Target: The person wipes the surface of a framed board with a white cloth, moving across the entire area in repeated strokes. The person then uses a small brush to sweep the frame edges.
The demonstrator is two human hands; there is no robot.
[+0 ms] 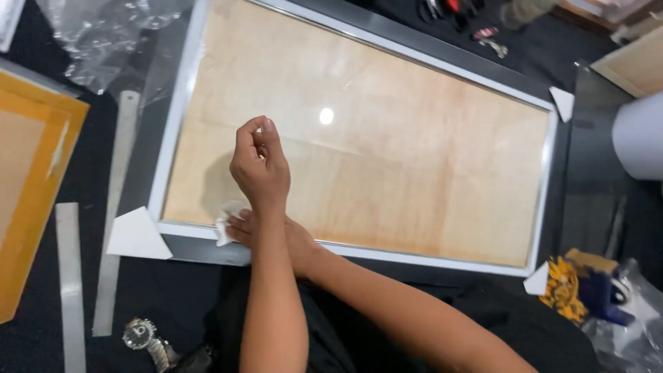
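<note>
A small crumpled white cloth (226,220) lies on the near white border of a large picture frame (176,117), close to the frame's near-left corner, and the person's right hand (273,235) rests on it; that hand reaches across from the right under the other forearm, so most of it is hidden and I cannot tell how its fingers are set on the cloth. The left hand (260,168) is raised just above, over the pale wood-coloured panel (414,166) behind the glass, with its fingers (257,131) curled in and pressed together, thumb tip against the forefinger, holding nothing that I can see. The frame lies flat on a dark surface (41,276), its long sides slanting from the near-left towards the far-right, with white corner protectors (136,236) at three of its corners. A light is reflected as a bright spot on the glass. Along the left edge of the surface lie two long metal rulers (114,228), side by side but apart, and beyond them an orange-bordered frame (31,228). Clear plastic wrap (103,34) is bunched at the far-left corner. A wristwatch (146,340) sits at the near edge, by the person's dark lap. At the right lies a yellow-patterned object (566,283) and a white roll (639,138).
</note>
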